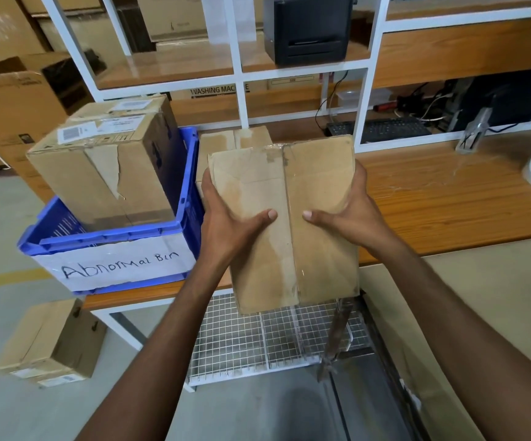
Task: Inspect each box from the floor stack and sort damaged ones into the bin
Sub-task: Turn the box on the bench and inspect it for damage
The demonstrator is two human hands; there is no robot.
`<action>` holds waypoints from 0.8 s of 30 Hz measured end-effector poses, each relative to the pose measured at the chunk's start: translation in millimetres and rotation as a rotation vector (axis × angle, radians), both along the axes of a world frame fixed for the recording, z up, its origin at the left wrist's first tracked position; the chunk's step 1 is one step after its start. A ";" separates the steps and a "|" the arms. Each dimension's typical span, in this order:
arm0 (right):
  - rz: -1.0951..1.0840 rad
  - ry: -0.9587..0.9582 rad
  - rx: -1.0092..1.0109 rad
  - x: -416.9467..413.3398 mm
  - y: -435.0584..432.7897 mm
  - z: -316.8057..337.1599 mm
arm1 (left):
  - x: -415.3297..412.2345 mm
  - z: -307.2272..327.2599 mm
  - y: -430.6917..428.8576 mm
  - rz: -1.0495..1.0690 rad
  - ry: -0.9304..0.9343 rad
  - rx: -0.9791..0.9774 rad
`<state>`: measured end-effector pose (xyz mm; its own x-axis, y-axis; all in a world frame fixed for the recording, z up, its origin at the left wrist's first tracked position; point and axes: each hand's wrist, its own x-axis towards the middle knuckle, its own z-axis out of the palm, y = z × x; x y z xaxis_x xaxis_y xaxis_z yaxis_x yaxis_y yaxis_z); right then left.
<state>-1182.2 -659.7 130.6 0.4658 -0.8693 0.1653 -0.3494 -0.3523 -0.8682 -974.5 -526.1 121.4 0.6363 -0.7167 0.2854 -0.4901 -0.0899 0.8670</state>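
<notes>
Taped box [289,224] centre frame, over bench [448,202] edge, held between left grip [226,224] and right grip [350,214], thumbs on top. Torn box [105,167] already sat in blue bin [105,238], left. Floor box [50,338], lower left, likely awaited inspection.

The box [289,224] you hold is brown cardboard, taped along its middle. A torn box [108,167] stands in your blue bin [111,234].

Blue bin [191,173], brown box [318,243], white-gridded rack [245,342]
</notes>
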 end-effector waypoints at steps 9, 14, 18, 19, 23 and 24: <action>-0.112 0.044 -0.029 4.4 -2.1 -20.0 | -10.8 -13.8 3.3 0.087 -0.028 0.054; -0.018 0.041 0.019 1.5 -5.4 -27.1 | -10.8 -20.9 2.6 0.059 -0.003 0.055; 0.011 0.052 0.058 -8.4 -1.4 -39.8 | -9.4 -35.2 15.5 -0.002 -0.001 0.112; -0.008 0.058 0.046 -9.0 -0.1 -42.1 | -11.5 -37.0 17.5 0.009 -0.006 0.120; -0.060 0.066 0.020 -3.7 1.1 -42.2 | -17.7 -39.7 14.1 0.062 -0.016 0.094; -0.060 0.057 0.024 -2.5 0.3 -41.3 | -18.8 -40.6 12.5 0.072 -0.005 0.074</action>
<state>-1184.7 -659.3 89.4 0.4206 -0.8995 0.1183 -0.4186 -0.3081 -0.8543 -993.3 -513.6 80.9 0.6859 -0.6882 0.2364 -0.4841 -0.1891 0.8543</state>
